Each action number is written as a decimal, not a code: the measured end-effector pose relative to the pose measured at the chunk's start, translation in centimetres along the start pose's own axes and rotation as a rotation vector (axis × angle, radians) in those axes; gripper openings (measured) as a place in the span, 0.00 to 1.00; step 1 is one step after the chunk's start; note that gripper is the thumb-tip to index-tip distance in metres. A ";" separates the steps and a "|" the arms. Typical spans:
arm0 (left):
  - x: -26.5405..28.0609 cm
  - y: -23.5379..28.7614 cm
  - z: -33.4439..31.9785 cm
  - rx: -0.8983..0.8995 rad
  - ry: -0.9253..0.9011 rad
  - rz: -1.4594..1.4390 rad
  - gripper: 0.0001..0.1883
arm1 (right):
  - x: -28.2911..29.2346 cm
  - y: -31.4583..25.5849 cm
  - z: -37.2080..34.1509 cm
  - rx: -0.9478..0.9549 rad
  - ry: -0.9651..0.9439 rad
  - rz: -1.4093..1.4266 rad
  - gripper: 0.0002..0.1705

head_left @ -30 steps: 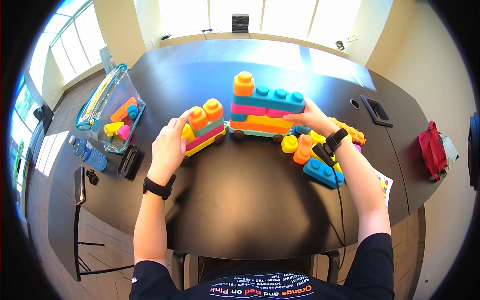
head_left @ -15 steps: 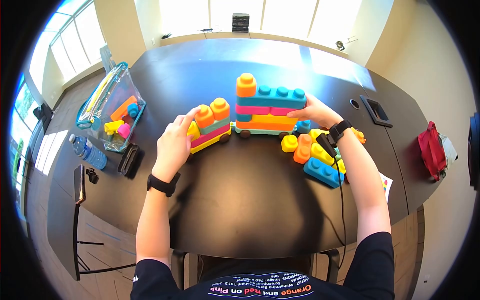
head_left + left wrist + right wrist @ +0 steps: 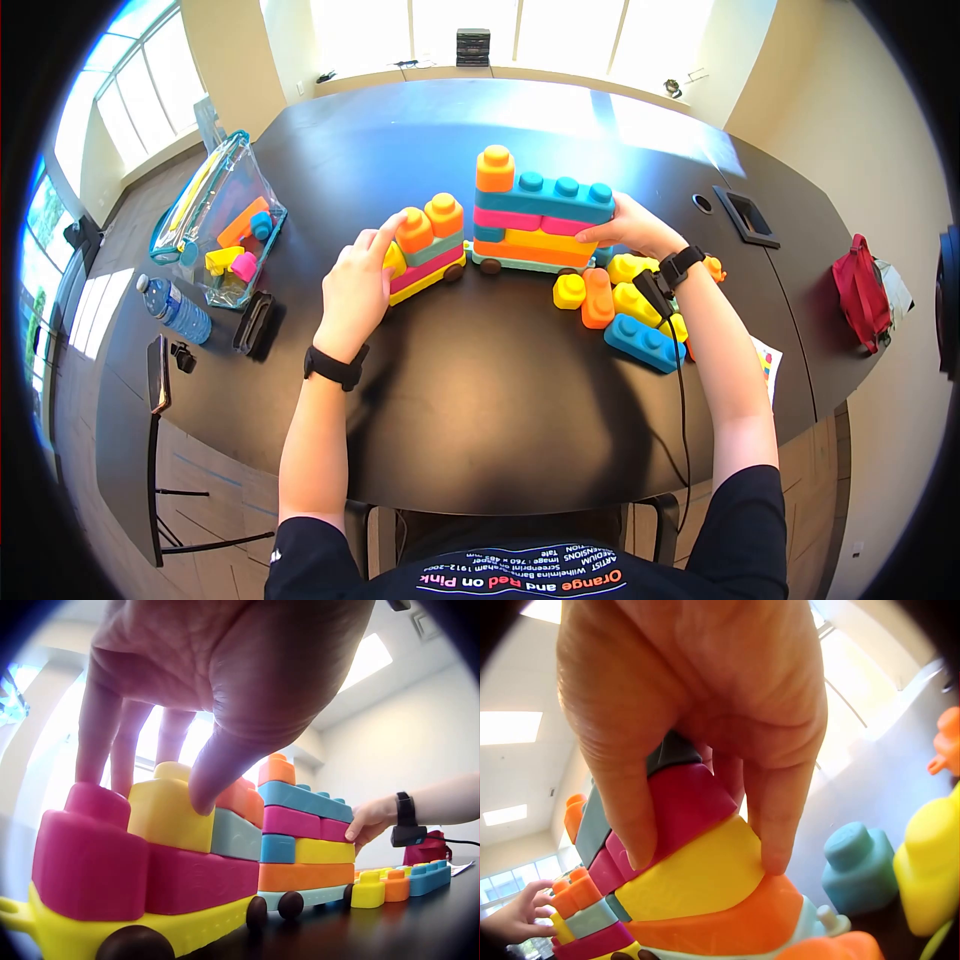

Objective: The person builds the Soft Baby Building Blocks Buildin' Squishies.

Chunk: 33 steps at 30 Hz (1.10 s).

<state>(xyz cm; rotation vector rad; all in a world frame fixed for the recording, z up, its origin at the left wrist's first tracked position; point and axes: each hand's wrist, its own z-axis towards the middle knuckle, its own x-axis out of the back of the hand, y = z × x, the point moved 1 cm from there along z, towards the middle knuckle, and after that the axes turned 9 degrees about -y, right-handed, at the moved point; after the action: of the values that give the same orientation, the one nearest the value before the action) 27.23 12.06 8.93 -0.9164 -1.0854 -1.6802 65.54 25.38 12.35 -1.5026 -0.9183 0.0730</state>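
Your left grip [image 3: 355, 285] closes over the low wagon, thumb against the yellow block [image 3: 176, 814] and fingers reaching over to its far side; your right grip [image 3: 640, 228] clasps the far end of the tall stack [image 3: 545, 218], spanning the magenta and yellow layers. Both wagons sit wheels-down on the counter [image 3: 480, 410], end to end, the low one angled nearer you, and from here I can't tell whether they're properly hitched. Nice and light now: guide them with matched pressure from both hands, low and level, so the wheels roll rather than drag. That tall one is top-heavy, with the orange block [image 3: 495, 172] perched at its left end, so push along the mint base [image 3: 319, 895] if you can, not up on the blue layer. On your left, mind the pinch; lift there and the yellow block may pop off its base. Watch your right wrist too: loose blue [image 3: 640, 343] and orange [image 3: 597, 300] blocks lie close by, and the black cable [image 3: 684, 430] trails past them.
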 end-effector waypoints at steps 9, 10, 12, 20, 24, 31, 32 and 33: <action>0.7 1.0 -1.2 -0.003 -0.016 -0.011 0.42 | 0.4 0.0 -0.4 0.004 0.000 -0.024 0.40; 0.7 1.1 -1.3 -0.005 -0.017 -0.011 0.42 | 0.2 -0.3 -0.7 -0.020 0.000 -0.036 0.40; 0.7 1.1 -1.4 0.003 -0.006 -0.014 0.42 | 0.2 -0.1 -0.7 -0.047 0.001 -0.048 0.41; 1.0 1.2 -1.9 0.002 -0.027 0.049 0.41 | 3.1 0.5 -3.0 0.010 -0.139 0.045 0.45; 2.7 3.1 -3.3 -0.058 0.108 -0.052 0.41 | 10.3 4.8 -5.5 0.009 0.307 -0.294 0.35; 3.4 7.9 -7.0 -0.246 0.039 -0.144 0.30 | 14.0 12.2 -9.5 -0.377 0.169 -0.855 0.28; 2.9 8.0 -7.2 -0.253 0.017 -0.144 0.27 | 13.6 12.6 -9.4 -0.377 0.165 -0.857 0.28; 2.6 8.1 -7.3 -0.250 0.016 -0.144 0.27 | 13.0 12.8 -9.3 -0.386 0.174 -0.802 0.29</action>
<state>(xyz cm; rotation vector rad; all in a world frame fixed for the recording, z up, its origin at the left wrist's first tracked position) 33.30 2.78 10.96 -0.9981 -0.9636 -1.9716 85.73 27.00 9.15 -1.3494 -1.3785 -0.8429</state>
